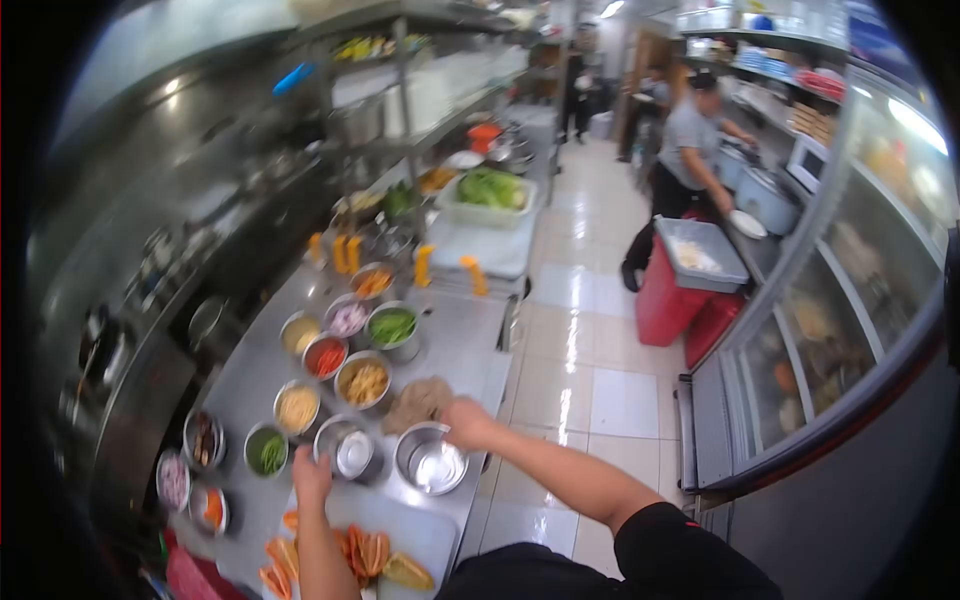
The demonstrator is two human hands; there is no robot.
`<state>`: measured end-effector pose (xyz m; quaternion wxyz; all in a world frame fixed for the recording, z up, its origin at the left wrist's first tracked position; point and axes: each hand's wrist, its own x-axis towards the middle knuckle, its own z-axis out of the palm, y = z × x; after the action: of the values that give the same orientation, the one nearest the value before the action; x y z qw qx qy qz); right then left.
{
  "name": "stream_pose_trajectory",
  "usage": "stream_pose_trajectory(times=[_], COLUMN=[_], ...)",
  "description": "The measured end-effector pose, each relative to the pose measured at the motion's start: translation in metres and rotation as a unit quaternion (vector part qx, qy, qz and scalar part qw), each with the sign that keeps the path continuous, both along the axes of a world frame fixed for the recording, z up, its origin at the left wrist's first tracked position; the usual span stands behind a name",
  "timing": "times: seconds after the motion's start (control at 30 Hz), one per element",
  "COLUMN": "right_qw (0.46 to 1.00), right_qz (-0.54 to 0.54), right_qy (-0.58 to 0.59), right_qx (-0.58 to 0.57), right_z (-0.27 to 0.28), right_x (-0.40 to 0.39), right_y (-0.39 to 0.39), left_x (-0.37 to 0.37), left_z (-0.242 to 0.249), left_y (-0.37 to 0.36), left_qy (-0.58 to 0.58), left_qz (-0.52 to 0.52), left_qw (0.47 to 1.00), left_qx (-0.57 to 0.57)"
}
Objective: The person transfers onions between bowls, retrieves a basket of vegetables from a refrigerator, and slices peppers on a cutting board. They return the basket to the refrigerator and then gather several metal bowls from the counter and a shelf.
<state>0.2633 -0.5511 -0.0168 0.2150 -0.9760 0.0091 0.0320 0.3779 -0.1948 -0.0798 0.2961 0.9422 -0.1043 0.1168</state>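
Note:
My left hand (312, 474) is closed at the near left rim of a steel bowl (352, 452) with a small round item inside. My right hand (466, 424) is closed at the upper right rim of an empty-looking steel bowl (431, 459). Beside it lies a crumpled brown cloth (418, 404). Below my hands, a white cutting board (440, 528) carries cut orange peppers (366, 550) and a yellowish piece (408, 571). Beyond are steel bowls of yellow strips (363, 383), red pieces (325, 356), green slices (392, 325) and purple onion (347, 318).
More bowls stand at the table's left, with green pieces (267, 452) and orange pieces (211, 508). A lettuce tub (488, 196) sits farther back. At the right are a glass-door fridge (820, 320), a red bin (665, 300) and a co-worker (690, 140) at a counter.

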Motion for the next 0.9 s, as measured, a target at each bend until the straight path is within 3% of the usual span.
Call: stream_pose_trajectory(times=[0.07,0.13,0.2,0.3,0.4,0.43,0.5,0.6,0.73,0.83,0.9], right_qw=[1.0,0.999,0.999,0.998,0.996,0.996,0.994,0.985,0.992,0.989,0.986], right_qz=[-0.017,-0.032,-0.009,0.021,0.044,0.048,0.06,0.131,0.095,0.12,0.139], right_qy=[0.0,0.003,-0.01,-0.036,-0.018,-0.059,-0.019,-0.068,0.003,-0.006,-0.02], right_qx=[0.002,0.007,0.038,0.054,0.08,0.056,0.085,0.085,0.087,0.084,0.088], right_z=[0.015,0.017,0.018,0.005,0.022,0.018,-0.005,0.015,0.031,0.013,0.021], right_x=[-0.003,-0.006,-0.012,-0.01,-0.02,-0.021,-0.005,-0.013,-0.01,0.004,0.003], right_y=[0.001,0.008,0.012,0.017,0.02,0.023,0.021,0.022,0.022,0.019,0.024], left_x=[-0.046,-0.076,-0.1,-0.092,-0.086,-0.077,-0.069,-0.08,-0.068,-0.063,-0.063], left_z=[0.083,0.125,0.128,0.089,0.095,0.097,0.092,0.114,0.106,0.117,0.118], left_y=[-0.039,-0.075,-0.107,-0.119,-0.114,-0.113,-0.111,-0.111,-0.111,-0.115,-0.107], left_qy=[-0.022,0.1,0.162,0.122,0.118,0.132,0.175,0.14,0.112,0.185,0.164], left_qz=[0.062,-0.065,-0.181,-0.146,-0.172,-0.18,-0.189,-0.182,-0.195,-0.184,-0.187], left_qw=[0.998,0.992,0.97,0.979,0.974,0.971,0.962,0.965,0.965,0.954,0.959], left_qx=[0.024,-0.042,-0.013,0.072,0.086,0.088,0.096,0.123,0.135,0.148,0.139])
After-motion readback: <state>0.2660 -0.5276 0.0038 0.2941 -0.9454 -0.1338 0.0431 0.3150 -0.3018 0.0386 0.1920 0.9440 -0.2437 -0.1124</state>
